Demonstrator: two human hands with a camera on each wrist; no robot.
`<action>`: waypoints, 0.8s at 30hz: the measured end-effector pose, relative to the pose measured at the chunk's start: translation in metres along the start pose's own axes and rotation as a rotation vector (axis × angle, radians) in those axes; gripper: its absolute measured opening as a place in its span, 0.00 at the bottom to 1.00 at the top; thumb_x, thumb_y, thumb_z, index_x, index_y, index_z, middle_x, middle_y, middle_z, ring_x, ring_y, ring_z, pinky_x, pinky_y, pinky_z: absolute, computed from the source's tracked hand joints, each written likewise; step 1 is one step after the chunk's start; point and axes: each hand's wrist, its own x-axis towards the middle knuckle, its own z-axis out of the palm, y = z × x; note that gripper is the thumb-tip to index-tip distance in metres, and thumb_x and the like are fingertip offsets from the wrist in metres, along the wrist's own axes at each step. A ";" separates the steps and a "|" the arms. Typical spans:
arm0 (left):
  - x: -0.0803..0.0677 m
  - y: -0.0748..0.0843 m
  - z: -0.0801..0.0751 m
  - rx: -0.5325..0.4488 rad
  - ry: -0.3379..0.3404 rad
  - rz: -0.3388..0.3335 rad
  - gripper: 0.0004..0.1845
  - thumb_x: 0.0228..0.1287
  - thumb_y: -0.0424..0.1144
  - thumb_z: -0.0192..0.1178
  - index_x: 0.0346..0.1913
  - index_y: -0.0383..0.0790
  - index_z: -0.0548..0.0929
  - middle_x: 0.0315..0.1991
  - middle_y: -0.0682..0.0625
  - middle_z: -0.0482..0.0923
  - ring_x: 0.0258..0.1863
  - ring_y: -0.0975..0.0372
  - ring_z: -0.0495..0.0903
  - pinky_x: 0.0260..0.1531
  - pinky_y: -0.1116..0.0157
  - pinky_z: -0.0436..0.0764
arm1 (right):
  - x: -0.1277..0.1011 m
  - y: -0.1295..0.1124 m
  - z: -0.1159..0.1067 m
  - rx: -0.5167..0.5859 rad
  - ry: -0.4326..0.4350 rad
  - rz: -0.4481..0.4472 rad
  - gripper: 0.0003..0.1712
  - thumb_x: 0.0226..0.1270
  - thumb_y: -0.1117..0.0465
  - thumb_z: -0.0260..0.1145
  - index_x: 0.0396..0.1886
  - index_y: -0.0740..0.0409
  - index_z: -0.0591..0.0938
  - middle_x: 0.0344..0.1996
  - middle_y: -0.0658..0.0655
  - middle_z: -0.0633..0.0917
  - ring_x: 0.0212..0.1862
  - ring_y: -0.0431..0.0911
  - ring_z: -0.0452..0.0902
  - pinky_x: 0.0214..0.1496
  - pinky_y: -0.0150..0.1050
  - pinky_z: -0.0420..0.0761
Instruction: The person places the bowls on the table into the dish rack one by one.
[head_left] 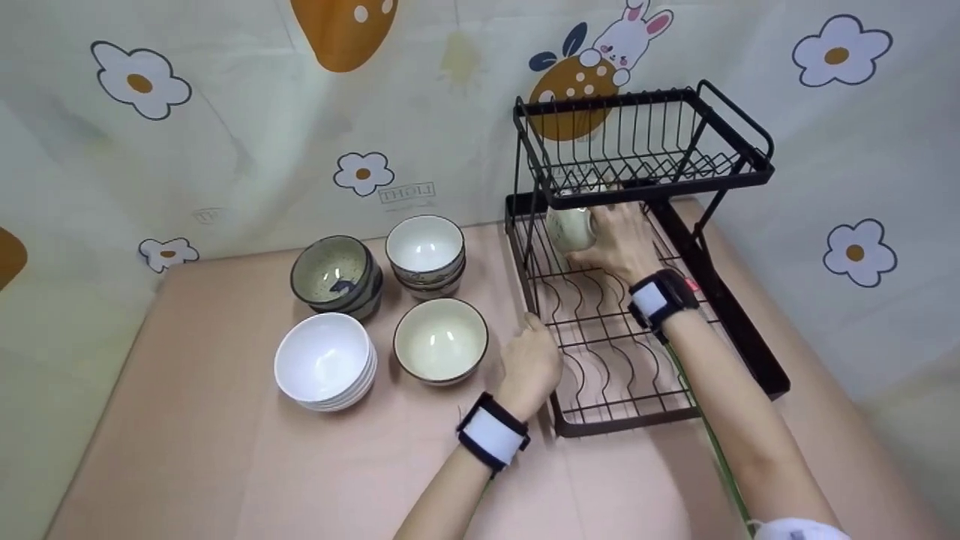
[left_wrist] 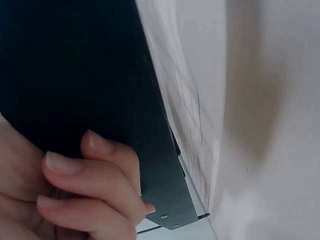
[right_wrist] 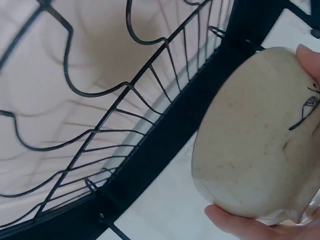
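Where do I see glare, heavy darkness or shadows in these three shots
Head view: glare spots inside the cream bowl and white bowl; left wrist view: the rack looks nearly black; right wrist view: soft shadows on the tablecloth under the rack.

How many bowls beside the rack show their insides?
4: speckled bowl, back left; patterned bowl, back right; white bowl, front left; cream bowl, front right. More bowls nest under three; others may be hidden.

Kitchen-like setup: dish rack (head_left: 720, 296), bowls (head_left: 324, 358)
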 end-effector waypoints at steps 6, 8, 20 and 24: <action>0.000 0.004 0.004 0.075 0.058 0.025 0.26 0.68 0.33 0.59 0.63 0.18 0.72 0.28 0.42 0.86 0.23 0.55 0.85 0.21 0.61 0.83 | 0.011 0.009 0.017 0.004 0.000 -0.066 0.56 0.36 0.56 0.90 0.68 0.56 0.72 0.60 0.74 0.77 0.61 0.72 0.71 0.57 0.70 0.77; 0.001 0.005 0.005 0.072 0.058 0.017 0.26 0.68 0.33 0.58 0.63 0.19 0.72 0.29 0.42 0.86 0.24 0.54 0.85 0.22 0.61 0.84 | 0.012 0.011 0.022 0.002 -0.027 -0.072 0.58 0.37 0.55 0.89 0.70 0.53 0.70 0.63 0.74 0.74 0.64 0.72 0.69 0.57 0.72 0.75; -0.001 0.007 0.007 0.072 0.049 -0.027 0.24 0.70 0.34 0.56 0.64 0.21 0.72 0.31 0.44 0.85 0.23 0.56 0.84 0.20 0.62 0.81 | 0.025 0.012 0.039 -0.060 -0.121 -0.072 0.56 0.39 0.54 0.87 0.71 0.46 0.69 0.56 0.74 0.80 0.54 0.73 0.76 0.46 0.66 0.83; 0.000 0.005 0.006 0.050 0.046 -0.037 0.23 0.71 0.33 0.54 0.64 0.21 0.72 0.29 0.44 0.85 0.22 0.56 0.84 0.20 0.62 0.82 | 0.037 0.012 0.042 -0.040 -0.154 -0.138 0.52 0.38 0.57 0.86 0.68 0.52 0.73 0.52 0.69 0.82 0.50 0.66 0.80 0.48 0.61 0.84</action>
